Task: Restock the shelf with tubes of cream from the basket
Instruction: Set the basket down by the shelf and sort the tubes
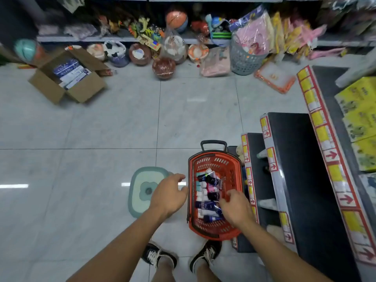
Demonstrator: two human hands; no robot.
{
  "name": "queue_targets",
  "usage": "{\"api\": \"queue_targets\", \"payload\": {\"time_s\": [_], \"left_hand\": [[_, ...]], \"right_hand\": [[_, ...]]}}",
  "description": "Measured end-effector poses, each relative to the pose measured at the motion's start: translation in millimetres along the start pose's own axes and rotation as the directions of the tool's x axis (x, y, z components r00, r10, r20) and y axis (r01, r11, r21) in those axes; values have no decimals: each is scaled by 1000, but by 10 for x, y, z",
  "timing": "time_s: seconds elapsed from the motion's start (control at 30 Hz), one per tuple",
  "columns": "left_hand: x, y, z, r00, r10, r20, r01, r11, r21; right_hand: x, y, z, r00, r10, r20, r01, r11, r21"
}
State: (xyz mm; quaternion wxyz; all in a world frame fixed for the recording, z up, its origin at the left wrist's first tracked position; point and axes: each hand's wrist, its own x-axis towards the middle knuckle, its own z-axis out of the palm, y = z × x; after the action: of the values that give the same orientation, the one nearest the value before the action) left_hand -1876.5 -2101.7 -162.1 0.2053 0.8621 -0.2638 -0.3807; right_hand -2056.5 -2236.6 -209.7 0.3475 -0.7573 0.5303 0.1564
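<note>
While tubes [208,195] lie heaped in basket [234,159] on the floor beside shelf [289,151], right hand [236,208] reaches in, fingers curled, grasp hidden, cannot tell; left hand [169,193] released, hovering; tubes likely light, soft, slick; pinch mid-body, not cap.

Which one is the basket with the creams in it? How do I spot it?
Look at the tiled floor beside the dark shelves on the right. The basket stands against them, bright orange-red, full of tubes. The other basket, far off, is grey.
</note>
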Motion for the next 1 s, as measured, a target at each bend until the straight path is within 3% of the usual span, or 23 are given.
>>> {"api": "queue_targets", "payload": {"time_s": [0.23,0.47,0.7,1.0], "left_hand": [[-755,26,-674,997,54,-51,-54,999,1],[-1277,-166,-1150,989,136,-62,-132,989,65],[-1586,-485,-1558,969,249,6,-247,959,142],[-1733,-796,-1964,921,378,94,-389,889,241]], "right_hand": [[-800,-368,-321,996,-85,-13,83,993,-87],[-1369,-734,-343,983,-145,-116,128,982,-137],[-1886,-1104,-88,964,-122,-235,96,988,-120],[-2475,-1492,279,959,-55,-277,44,998,-46]]}}
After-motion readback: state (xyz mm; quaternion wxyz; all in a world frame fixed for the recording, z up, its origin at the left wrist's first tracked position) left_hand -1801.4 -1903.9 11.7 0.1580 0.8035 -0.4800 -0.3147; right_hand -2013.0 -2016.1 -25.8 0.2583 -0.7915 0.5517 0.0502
